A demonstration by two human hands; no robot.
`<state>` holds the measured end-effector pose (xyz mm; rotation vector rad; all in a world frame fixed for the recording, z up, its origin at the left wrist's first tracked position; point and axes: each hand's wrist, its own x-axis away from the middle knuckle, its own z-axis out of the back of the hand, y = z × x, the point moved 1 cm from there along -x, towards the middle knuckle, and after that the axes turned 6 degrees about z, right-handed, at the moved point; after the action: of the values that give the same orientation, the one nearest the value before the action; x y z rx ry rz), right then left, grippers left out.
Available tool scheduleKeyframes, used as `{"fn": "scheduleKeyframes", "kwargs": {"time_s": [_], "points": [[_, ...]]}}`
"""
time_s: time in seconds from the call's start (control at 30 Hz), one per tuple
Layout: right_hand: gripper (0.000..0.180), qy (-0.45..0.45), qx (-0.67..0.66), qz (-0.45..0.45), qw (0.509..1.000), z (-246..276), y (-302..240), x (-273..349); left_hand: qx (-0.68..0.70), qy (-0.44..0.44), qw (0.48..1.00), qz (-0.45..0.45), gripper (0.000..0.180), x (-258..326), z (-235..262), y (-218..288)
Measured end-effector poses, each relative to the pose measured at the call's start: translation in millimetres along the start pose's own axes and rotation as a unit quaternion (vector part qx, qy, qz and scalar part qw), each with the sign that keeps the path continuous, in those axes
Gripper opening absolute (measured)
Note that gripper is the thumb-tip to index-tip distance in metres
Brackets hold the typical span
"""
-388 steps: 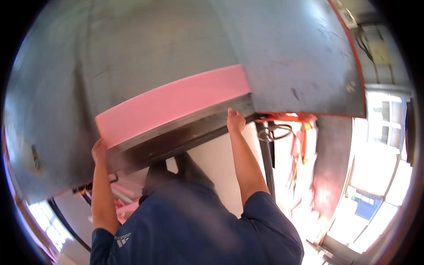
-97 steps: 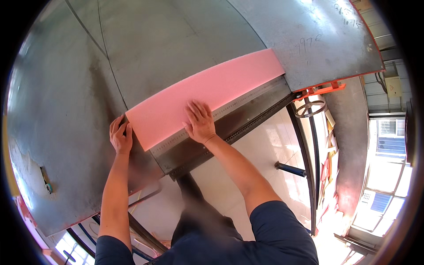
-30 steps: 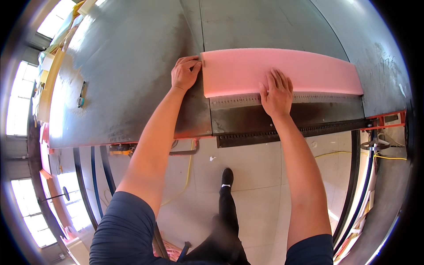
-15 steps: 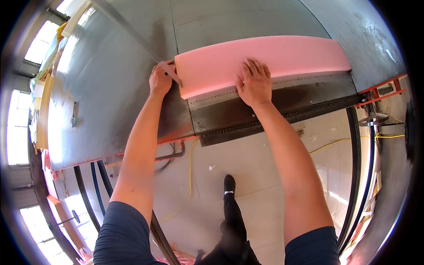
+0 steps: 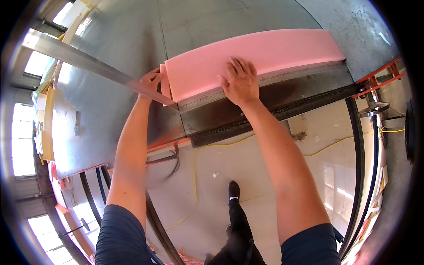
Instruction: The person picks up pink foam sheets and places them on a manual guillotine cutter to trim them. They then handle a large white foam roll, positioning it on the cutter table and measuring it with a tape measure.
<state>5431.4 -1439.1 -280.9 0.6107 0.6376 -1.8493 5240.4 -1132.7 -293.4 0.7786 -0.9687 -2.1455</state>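
Left hand (image 5: pixel 151 81) has slid from the sheet-metal desk (image 5: pixel 110 106) onto the near end of the pink foam slab (image 5: pixel 247 57); a thin offcut strip (image 5: pixel 164 86) now stands at that end, fingers curled against it, apparently pinching it, though the grip is partly hidden. Long steel straightedge (image 5: pixel 97 66) now runs diagonally in to the same corner. Right hand (image 5: pixel 240 81) stays flat on the slab, fingers spread, pressing it down over the ruled edge bar (image 5: pixel 265 81). Reads as an end trim just made.
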Motion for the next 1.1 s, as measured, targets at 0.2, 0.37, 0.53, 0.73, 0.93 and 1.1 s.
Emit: {"fn": "scheduleKeyframes", "kwargs": {"time_s": [0.2, 0.37, 0.53, 0.73, 0.93, 1.1], "points": [[0.048, -0.027, 0.007, -0.021, 0.999, 8, 3, 10, 0.29, 0.171, 0.912, 0.235, 0.036, 83, 58, 29], [0.055, -0.068, -0.014, -0.041, 0.997, 16, -9, 10, -0.176, 0.103, 0.955, 0.213, 0.032, 251, 83, 38], [0.06, -0.121, 0.003, -0.053, 0.991, 19, -11, 14, -0.304, 0.07, 0.949, 0.043, 0.02, 294, 68, 58], [0.062, -0.152, 0.031, -0.04, 0.987, 18, -9, 13, -0.338, -0.023, 0.94, 0.049, 0.023, 326, 65, 23], [0.062, -0.106, 0.018, -0.02, 0.994, 22, -7, 20, -0.366, -0.092, 0.903, 0.206, 0.028, 318, 60, 46], [0.059, -0.117, 0.026, -0.001, 0.993, 19, -9, 27, -0.365, -0.087, 0.891, 0.257, 0.031, 324, 58, 51]]}}
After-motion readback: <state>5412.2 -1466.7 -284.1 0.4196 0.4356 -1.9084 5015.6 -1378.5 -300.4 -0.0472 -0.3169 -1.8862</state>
